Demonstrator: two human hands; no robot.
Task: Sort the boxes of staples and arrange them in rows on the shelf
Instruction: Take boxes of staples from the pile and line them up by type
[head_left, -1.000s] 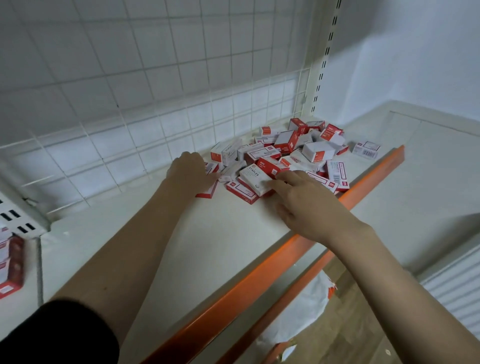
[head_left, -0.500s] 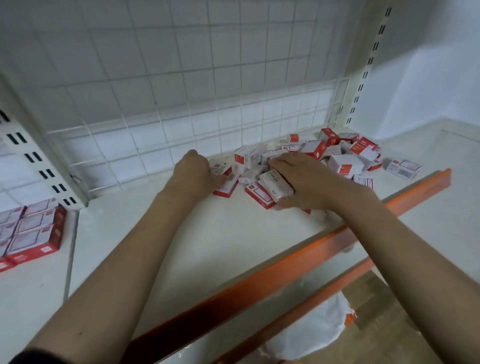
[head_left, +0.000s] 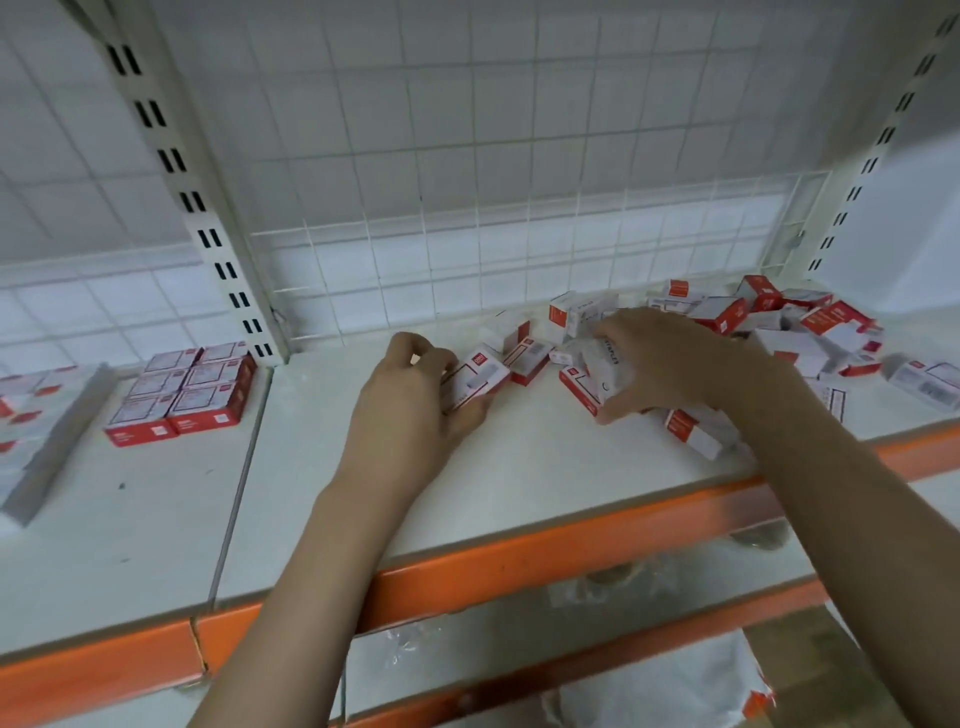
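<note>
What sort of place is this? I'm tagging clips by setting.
Probably a shop or stockroom. There is a shelf with an orange front rail, a wire grid back panel between slotted uprights, and many identical staple boxes, some already in rows.

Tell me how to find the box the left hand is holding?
Start at the slotted upright post and look right along the white shelf to the left hand. Its staple box is the only one lifted in fingers, left of the messy pile.
</note>
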